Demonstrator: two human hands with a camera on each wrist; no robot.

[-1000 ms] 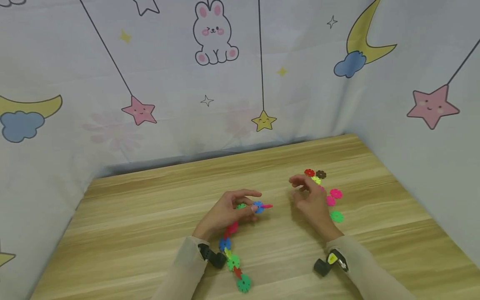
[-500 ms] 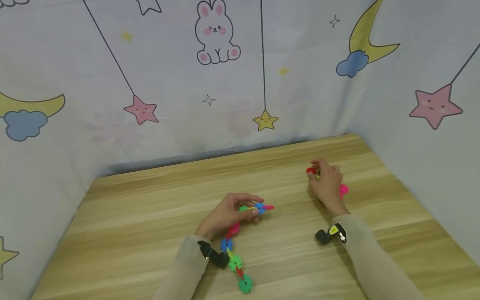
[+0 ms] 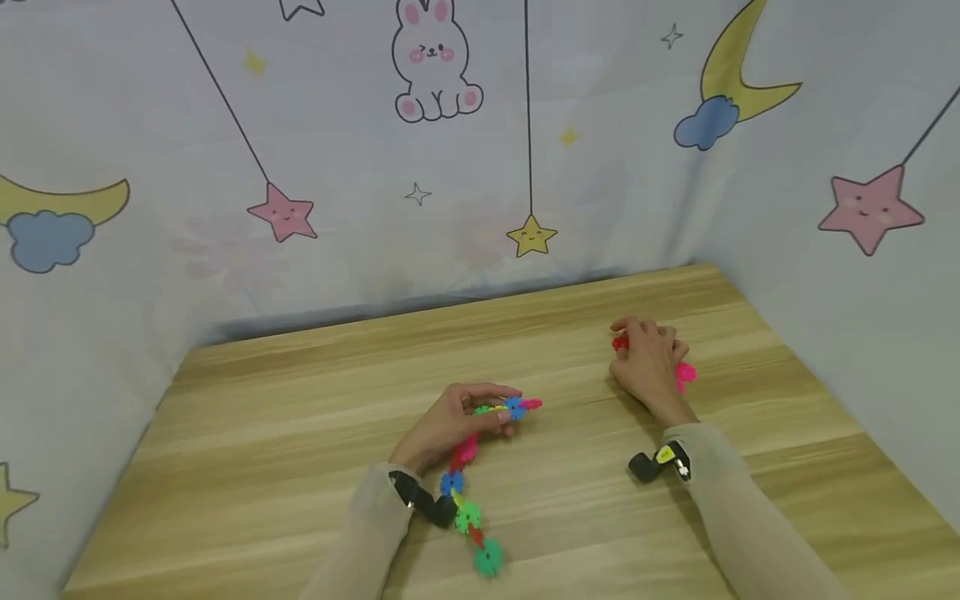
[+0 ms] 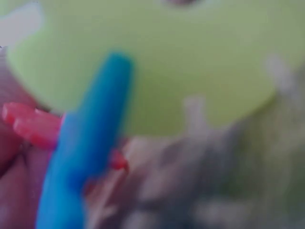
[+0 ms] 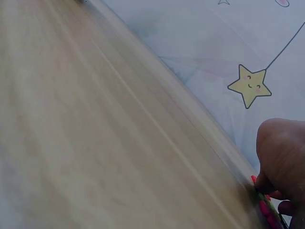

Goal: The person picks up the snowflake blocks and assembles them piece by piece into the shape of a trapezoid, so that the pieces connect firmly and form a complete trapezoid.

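Printed curtains (image 3: 337, 150) with stars, moons and a rabbit enclose a pale wooden surface (image 3: 285, 467) on three sides. Left hand (image 3: 450, 425), near the middle of the surface: its fingers (image 3: 491, 392) are curled round the upper end of a chain of snowflake discs (image 3: 468, 500), whose blue disc (image 3: 514, 407) and pink disc (image 3: 531, 404) project beyond the fingertips; the rest of the chain trails toward the person along the surface to a green disc (image 3: 487, 557). The left wrist view shows only blurred yellow-green, blue and red pieces close up. Right hand (image 3: 651, 362), well apart to the right: its fingers are bent down over a red disc (image 3: 618, 342) on the surface, a loose pink disc (image 3: 686, 373) just beside it. Both forearms wear beige sleeves (image 3: 742, 517).
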